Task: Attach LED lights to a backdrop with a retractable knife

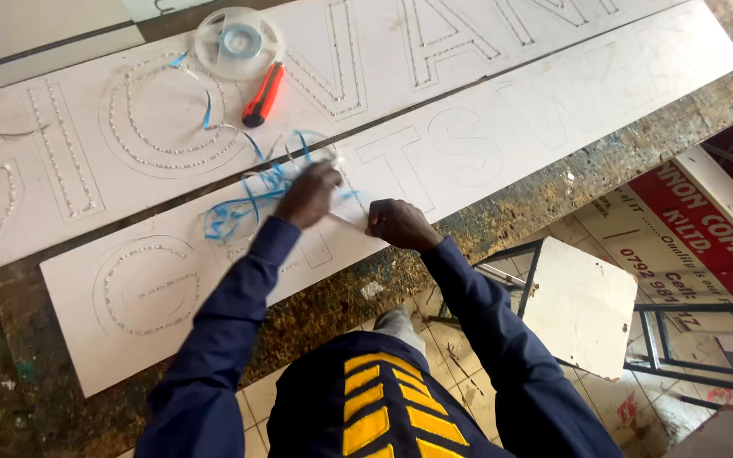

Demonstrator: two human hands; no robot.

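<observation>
Our curled left hand (311,195) hides its fingertips, pinching tangled blue wire (243,208); at three o'clock, our right hand (400,225) pinches something unclear.

Both hands on near white sign board (502,144), near its front edge: left hand (310,195) pinching blue strip tangle (243,208), right hand (399,224) fisted just beside it. Orange utility knife (263,94) and clear spool (238,41) on far board (366,59).

Sign workshop — lettered boards (502,144), scarred bench (604,170)

A scarred, paint-flecked wooden workbench (553,191) fills the view. Right of it, a white-topped metal stool (583,305) stands on the dirty tiled floor (451,348), beside a red-and-white signboard (706,229).
</observation>
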